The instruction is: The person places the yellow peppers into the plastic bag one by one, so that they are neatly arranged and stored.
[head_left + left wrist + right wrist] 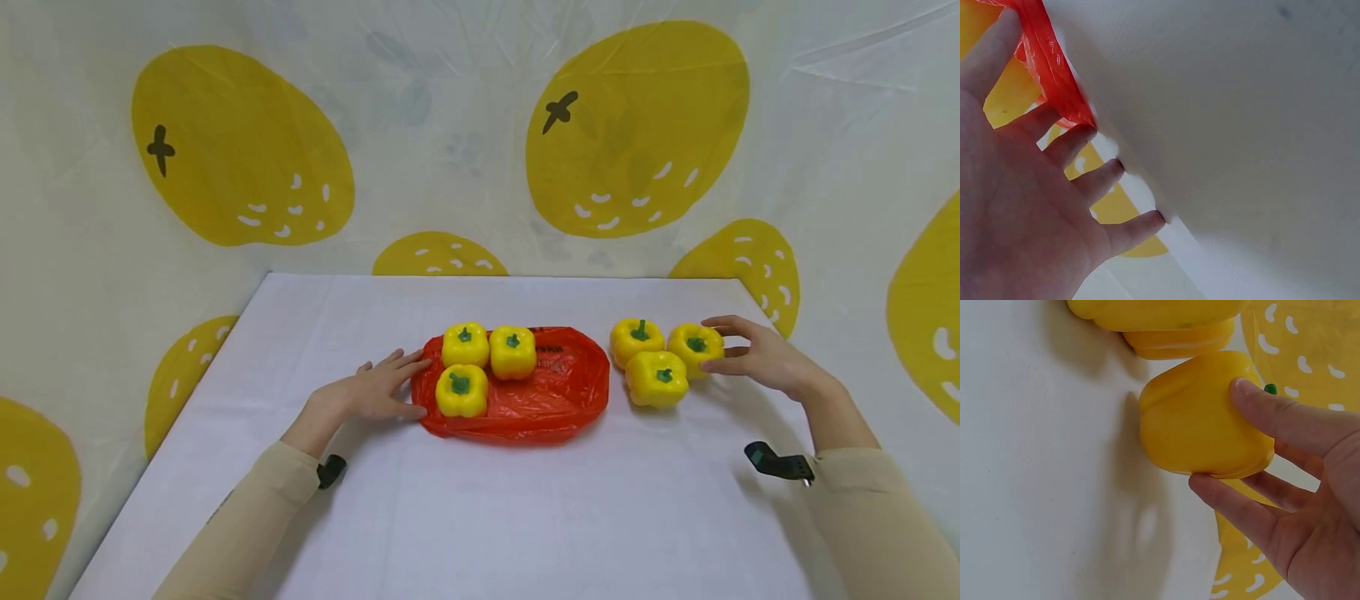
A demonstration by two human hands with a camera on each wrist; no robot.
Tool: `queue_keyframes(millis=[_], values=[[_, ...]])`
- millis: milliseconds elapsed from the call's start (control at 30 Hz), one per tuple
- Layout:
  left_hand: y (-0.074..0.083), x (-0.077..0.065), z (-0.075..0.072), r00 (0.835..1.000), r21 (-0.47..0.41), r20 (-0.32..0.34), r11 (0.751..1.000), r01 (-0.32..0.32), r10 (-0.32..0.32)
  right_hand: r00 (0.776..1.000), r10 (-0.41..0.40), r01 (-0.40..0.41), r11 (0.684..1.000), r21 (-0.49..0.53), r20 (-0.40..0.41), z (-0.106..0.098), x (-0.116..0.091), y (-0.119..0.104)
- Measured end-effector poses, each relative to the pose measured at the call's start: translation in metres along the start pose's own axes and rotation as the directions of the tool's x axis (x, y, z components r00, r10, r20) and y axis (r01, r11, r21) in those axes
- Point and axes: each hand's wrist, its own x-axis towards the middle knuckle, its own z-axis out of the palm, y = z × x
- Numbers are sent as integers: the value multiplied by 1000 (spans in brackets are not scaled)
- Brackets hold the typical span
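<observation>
A red plastic bag (558,392) lies flattened on the table, with three yellow bell peppers on its left half, one of them the front pepper (462,398). My left hand (375,387) is spread at the bag's left edge, its fingertips and thumb touching the red plastic; the left wrist view shows its straight fingers along the bag's edge. To the right of the bag three more yellow bell peppers stand in a close group. My right hand (768,358) holds the rightmost bell pepper (1200,419) between thumb and fingers, with its green stem partly hidden by the thumb.
Beside the held pepper are a front pepper (655,383) and a back-left pepper (626,343). A white cloth covers the table (480,517). Behind it hangs a curtain (442,108) printed with big yellow fruits. Dark camera mounts stick out from both wrists.
</observation>
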Motion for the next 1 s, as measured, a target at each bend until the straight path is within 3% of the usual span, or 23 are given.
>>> queue_keyframes(millis=[567, 1000], values=[[1, -1, -1, 1000, -3, 3, 1000, -7, 7, 998, -3, 0, 999, -48, -66, -19, -15, -17], [1, 1, -2, 1000, 5, 14, 1000, 0, 0, 994, -23, 13, 995, -95, -107, -31, -18, -47]])
